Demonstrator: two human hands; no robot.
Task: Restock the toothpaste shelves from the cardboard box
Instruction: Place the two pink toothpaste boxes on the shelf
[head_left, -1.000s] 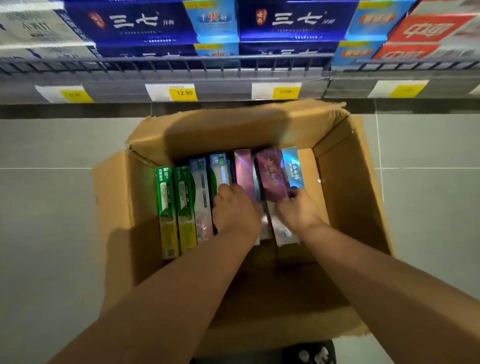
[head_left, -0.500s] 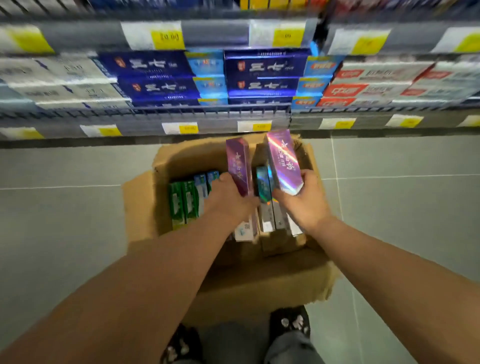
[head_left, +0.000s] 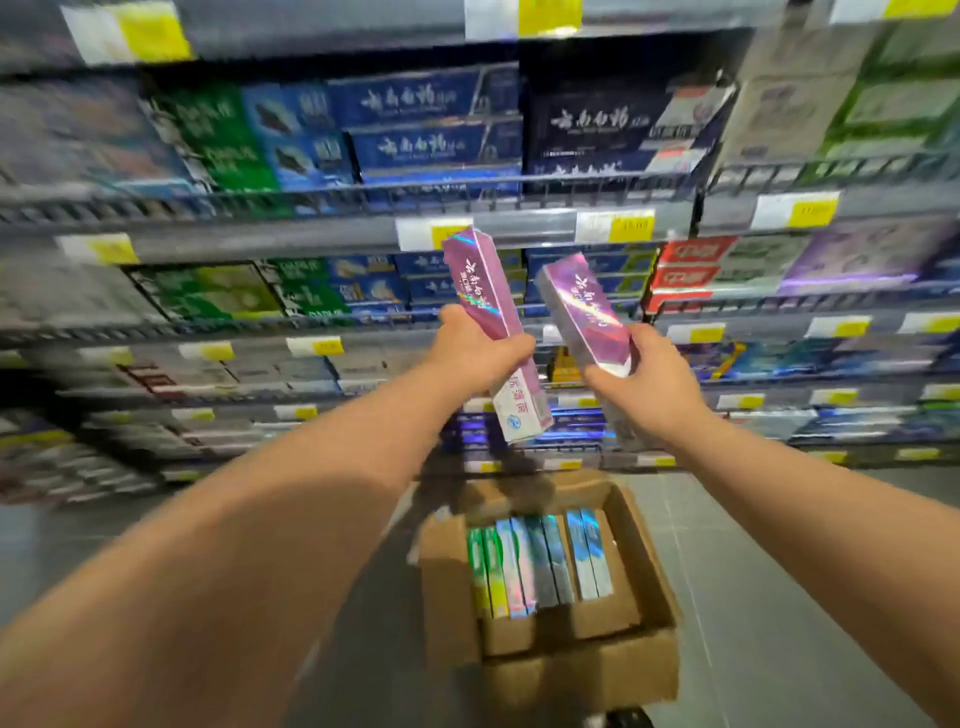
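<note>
Since half a second ago you've raised both hands from the box to the grey wire toothpaste shelves (head_left: 311, 239). Your left hand (head_left: 478, 353) grips one shiny purple holographic toothpaste carton (head_left: 480, 291). The second purple carton (head_left: 582, 306) is clamped in your right hand (head_left: 649, 384), the hands apart. The cartons' white Chinese script is too blurred to read. Both stand near upright, tops leaning left, above the open brown cardboard box (head_left: 644, 571).
</note>
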